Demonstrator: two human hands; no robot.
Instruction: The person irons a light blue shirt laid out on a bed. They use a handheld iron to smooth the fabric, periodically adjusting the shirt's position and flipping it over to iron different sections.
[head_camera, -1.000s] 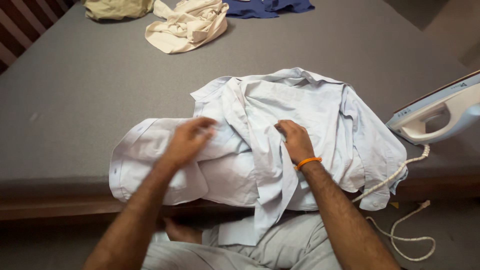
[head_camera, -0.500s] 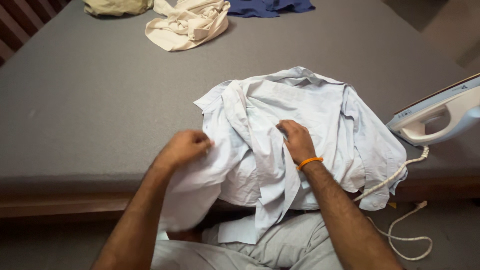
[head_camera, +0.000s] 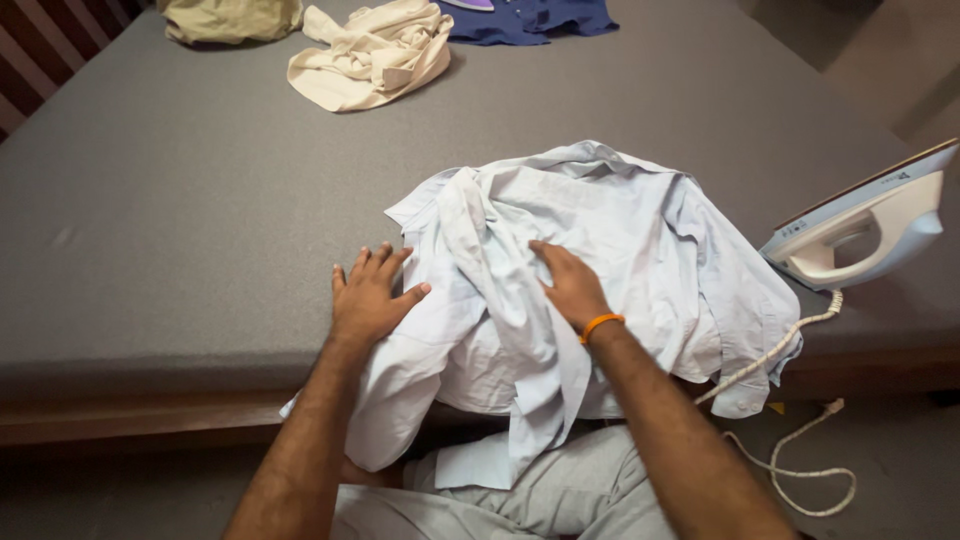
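1. Left hand (head_camera: 368, 296), head view: flat, palm down, fingers spread, gripping nothing. It rests on the grey bed (head_camera: 190, 200) at the near edge, thumb side touching the pale blue shirt (head_camera: 620, 250), which lies just to its right.
2. Right hand (head_camera: 568, 284): also flat and unclenched, pressed on the shirt's crumpled middle, orange band (head_camera: 601, 323) at the wrist. Shirt is under this hand and spreads past it on all sides.
3. Shirt is bunched at the bed's near edge; one part hangs over the edge toward the person's lap.
4. Iron (head_camera: 860, 230) stands tilted on its heel, right of the shirt, near but apart; its cord (head_camera: 790, 440) drops to the floor.
5. Far end of bed: cream cloth (head_camera: 370, 55), dark blue garment (head_camera: 530, 15), well apart from both hands.
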